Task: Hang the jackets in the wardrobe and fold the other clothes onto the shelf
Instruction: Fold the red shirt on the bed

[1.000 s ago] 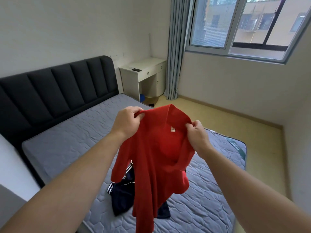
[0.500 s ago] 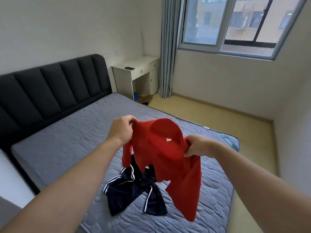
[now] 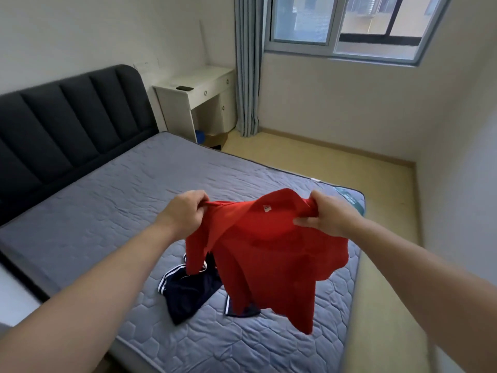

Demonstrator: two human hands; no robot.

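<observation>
**Holding up a red shirt (image 3: 269, 254) by the shoulders**

Head view: grips the collar end, with the left hand (image 3: 185, 214) curled round one shoulder and the right hand (image 3: 329, 219) pinching the other. Holds it stretched in the air above the grey mattress (image 3: 107, 211), partly hiding a navy striped garment (image 3: 188, 294) crumpled there.

I hold a red shirt (image 3: 269, 254) up over the bed (image 3: 113, 211), my left hand (image 3: 183, 214) and my right hand (image 3: 329, 214) each gripping a shoulder edge; dark blue shorts (image 3: 188, 294) with white stripes lie on the mattress beneath it
</observation>
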